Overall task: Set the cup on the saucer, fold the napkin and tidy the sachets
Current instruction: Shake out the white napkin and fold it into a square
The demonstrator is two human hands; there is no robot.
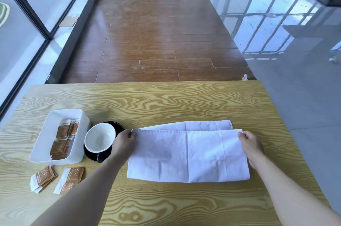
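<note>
Head view, looking down at a yellow wood-grain table (pixel 166 100). White napkin (pixel 188 153) spread flat in the middle, already doubled over – a second layer poking out along the far edge. Left hand (pixel 123 144) pinching the upper layer's far left corner, thumb and fingers curled onto the cloth; right hand (pixel 251 144) doing the same at the far right corner, with the rest of that hand tucked in against the napkin's right side. Upper layer pulled fairly taut between the two grips, near folded edge lying on the table. Just left of the left hand, a black cup (pixel 99 142) with a white inside, sitting on a black saucer (pixel 118 126) – only the saucer's far rim showing behind the cup, and the left wrist covering part of the cup's near right side. Touching or nearly touching the cup on its left, a white rectangular box (pixel 46 140) holding brown sachets in box (pixel 62 139), stacked in two loose bunches. Closer to the near edge, two more little piles of loose sachets (pixel 57 179) lying on the bare table, outside the box. Beyond the table, brown plank floor (pixel 156 41), glossy grey tile (pixel 295 87) to the right, big windows (pixel 27 13) on the left.
</note>
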